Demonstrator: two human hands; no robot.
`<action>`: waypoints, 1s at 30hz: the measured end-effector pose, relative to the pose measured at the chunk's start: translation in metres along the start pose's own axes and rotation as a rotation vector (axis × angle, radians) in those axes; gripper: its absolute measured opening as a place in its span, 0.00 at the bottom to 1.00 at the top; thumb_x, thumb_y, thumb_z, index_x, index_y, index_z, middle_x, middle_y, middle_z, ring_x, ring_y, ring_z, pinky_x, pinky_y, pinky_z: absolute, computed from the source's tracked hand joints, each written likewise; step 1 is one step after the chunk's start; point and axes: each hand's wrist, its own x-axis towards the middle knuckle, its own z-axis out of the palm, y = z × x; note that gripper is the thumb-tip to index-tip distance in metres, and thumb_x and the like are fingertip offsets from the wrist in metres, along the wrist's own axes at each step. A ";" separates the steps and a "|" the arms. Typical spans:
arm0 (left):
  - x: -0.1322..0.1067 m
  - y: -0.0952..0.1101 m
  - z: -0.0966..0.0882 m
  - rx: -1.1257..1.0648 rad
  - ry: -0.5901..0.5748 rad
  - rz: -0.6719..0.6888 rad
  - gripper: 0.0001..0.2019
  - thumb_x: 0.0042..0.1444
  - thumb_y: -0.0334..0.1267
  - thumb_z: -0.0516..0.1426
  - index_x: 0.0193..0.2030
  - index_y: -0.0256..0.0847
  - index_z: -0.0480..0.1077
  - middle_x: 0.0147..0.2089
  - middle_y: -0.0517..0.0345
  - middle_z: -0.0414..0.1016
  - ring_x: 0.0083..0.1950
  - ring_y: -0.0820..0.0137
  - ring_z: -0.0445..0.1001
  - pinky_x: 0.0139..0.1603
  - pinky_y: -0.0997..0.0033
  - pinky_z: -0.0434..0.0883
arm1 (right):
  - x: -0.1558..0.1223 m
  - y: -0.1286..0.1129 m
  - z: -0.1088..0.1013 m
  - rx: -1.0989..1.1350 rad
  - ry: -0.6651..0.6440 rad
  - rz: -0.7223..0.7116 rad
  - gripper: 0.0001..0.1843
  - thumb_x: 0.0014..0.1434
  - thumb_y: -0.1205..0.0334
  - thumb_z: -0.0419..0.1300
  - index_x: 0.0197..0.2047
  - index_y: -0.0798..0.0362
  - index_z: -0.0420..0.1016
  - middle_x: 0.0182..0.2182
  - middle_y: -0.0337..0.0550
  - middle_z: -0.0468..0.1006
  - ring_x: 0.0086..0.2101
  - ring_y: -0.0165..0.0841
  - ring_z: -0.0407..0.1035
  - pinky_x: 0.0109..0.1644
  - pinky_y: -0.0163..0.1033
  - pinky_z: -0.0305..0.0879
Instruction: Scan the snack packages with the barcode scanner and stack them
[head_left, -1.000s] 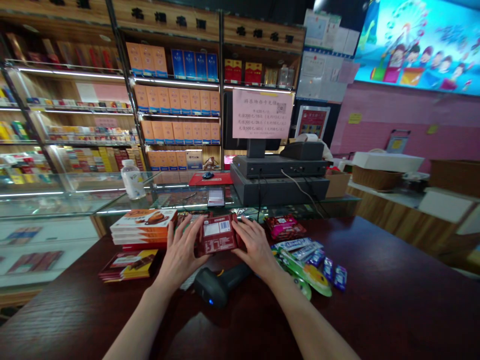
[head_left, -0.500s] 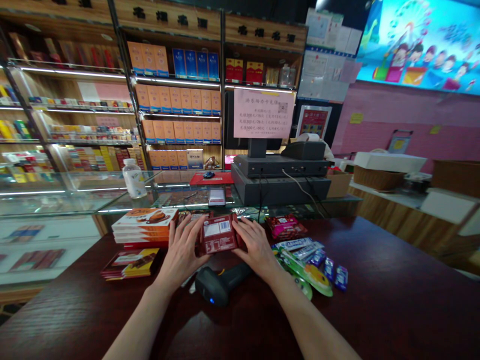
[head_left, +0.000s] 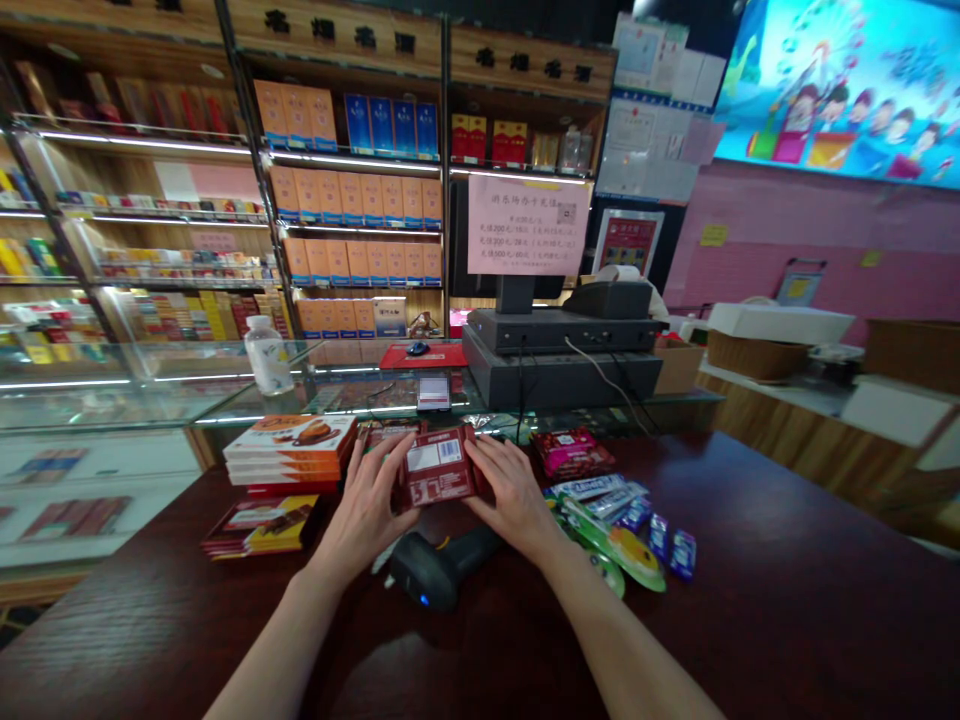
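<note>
A dark red packet [head_left: 438, 468] with a white label and barcode facing me is held between both hands, its kind unclear. My left hand [head_left: 373, 505] grips its left end, and my right hand [head_left: 512, 492] closes on the right end. Just below lies a black barcode scanner [head_left: 431, 570] with a blue light, on the brown table [head_left: 480, 660]. To the left are stacked white and orange boxes [head_left: 292, 450], with flat chocolate boxes [head_left: 262, 527] in front of them. A pink-and-brown packet [head_left: 571, 453] lies right of my right hand.
Blue-and-white candy packs [head_left: 634, 510] and green blister packs [head_left: 611, 545] lie on the right. Behind the table, a glass counter bears a bottle [head_left: 268, 357], a phone [head_left: 433, 393] and a cash register [head_left: 562, 350]. Stocked shelves [head_left: 352, 200] line the back.
Both hands keep hold of the dark red packet, which has tilted slightly. Everything else stays in place.
</note>
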 end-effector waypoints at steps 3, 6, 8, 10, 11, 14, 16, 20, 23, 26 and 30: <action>0.000 0.000 0.000 0.038 -0.012 -0.005 0.43 0.55 0.36 0.60 0.74 0.44 0.43 0.69 0.45 0.62 0.71 0.56 0.61 0.75 0.42 0.47 | 0.000 0.000 0.001 0.000 0.001 -0.008 0.37 0.64 0.58 0.60 0.73 0.52 0.54 0.64 0.53 0.69 0.66 0.44 0.59 0.69 0.58 0.53; 0.000 -0.001 0.001 0.092 0.001 -0.018 0.45 0.55 0.42 0.61 0.75 0.43 0.43 0.68 0.45 0.64 0.68 0.55 0.64 0.73 0.45 0.52 | 0.000 -0.001 0.003 0.001 0.001 -0.013 0.36 0.64 0.60 0.60 0.73 0.52 0.53 0.65 0.52 0.68 0.66 0.44 0.58 0.69 0.58 0.52; 0.000 -0.002 0.003 0.111 0.017 -0.029 0.46 0.55 0.46 0.62 0.75 0.43 0.42 0.66 0.44 0.66 0.66 0.54 0.66 0.71 0.46 0.54 | 0.001 -0.003 0.006 0.004 0.000 -0.014 0.36 0.64 0.61 0.59 0.73 0.51 0.53 0.65 0.52 0.68 0.66 0.44 0.58 0.69 0.57 0.52; -0.001 -0.004 0.006 0.125 0.029 -0.044 0.49 0.54 0.51 0.62 0.75 0.42 0.41 0.65 0.43 0.67 0.65 0.52 0.66 0.71 0.44 0.55 | 0.001 -0.006 0.007 0.007 -0.004 -0.018 0.37 0.64 0.62 0.59 0.73 0.51 0.52 0.65 0.52 0.68 0.66 0.44 0.58 0.69 0.57 0.53; -0.002 -0.004 0.007 0.132 0.033 -0.051 0.50 0.53 0.52 0.63 0.75 0.42 0.41 0.64 0.43 0.67 0.65 0.52 0.66 0.70 0.44 0.55 | 0.002 -0.008 0.008 0.009 -0.005 -0.019 0.37 0.64 0.62 0.59 0.73 0.51 0.52 0.65 0.52 0.68 0.66 0.43 0.58 0.69 0.57 0.53; -0.003 -0.006 0.009 0.160 0.040 -0.064 0.50 0.51 0.53 0.64 0.75 0.43 0.43 0.63 0.43 0.67 0.63 0.50 0.66 0.69 0.42 0.57 | 0.003 -0.012 0.009 0.013 -0.009 -0.018 0.37 0.64 0.64 0.59 0.73 0.51 0.52 0.65 0.52 0.68 0.66 0.43 0.58 0.69 0.56 0.54; -0.003 -0.005 0.009 0.177 0.039 -0.071 0.47 0.52 0.51 0.63 0.74 0.43 0.47 0.62 0.43 0.67 0.63 0.51 0.67 0.69 0.42 0.57 | 0.003 -0.014 0.009 0.018 -0.014 -0.013 0.37 0.63 0.65 0.59 0.73 0.51 0.53 0.65 0.52 0.68 0.66 0.43 0.58 0.69 0.56 0.54; -0.002 -0.004 0.007 0.170 0.048 -0.083 0.42 0.53 0.47 0.62 0.72 0.44 0.51 0.62 0.44 0.67 0.63 0.52 0.66 0.70 0.42 0.56 | 0.002 -0.014 0.009 0.036 -0.034 0.003 0.38 0.62 0.68 0.58 0.73 0.51 0.52 0.66 0.52 0.66 0.67 0.43 0.57 0.69 0.57 0.54; -0.002 -0.005 0.003 0.166 0.067 -0.099 0.42 0.53 0.46 0.62 0.72 0.45 0.51 0.62 0.44 0.67 0.64 0.51 0.65 0.70 0.41 0.55 | 0.002 -0.013 0.006 0.059 -0.040 0.016 0.39 0.62 0.68 0.58 0.74 0.49 0.51 0.68 0.51 0.64 0.68 0.42 0.55 0.70 0.56 0.52; -0.003 -0.009 0.000 0.194 0.102 -0.131 0.41 0.54 0.45 0.62 0.72 0.44 0.52 0.62 0.44 0.66 0.64 0.50 0.64 0.70 0.40 0.55 | 0.003 -0.010 -0.002 0.097 -0.064 0.030 0.37 0.63 0.66 0.58 0.73 0.48 0.52 0.68 0.49 0.63 0.68 0.40 0.55 0.70 0.56 0.51; -0.005 -0.019 -0.003 0.247 0.126 -0.173 0.40 0.55 0.45 0.62 0.72 0.43 0.52 0.63 0.44 0.65 0.64 0.50 0.63 0.72 0.39 0.50 | 0.002 -0.005 -0.016 0.205 -0.251 0.031 0.32 0.63 0.60 0.61 0.69 0.45 0.61 0.64 0.46 0.70 0.65 0.40 0.60 0.70 0.57 0.52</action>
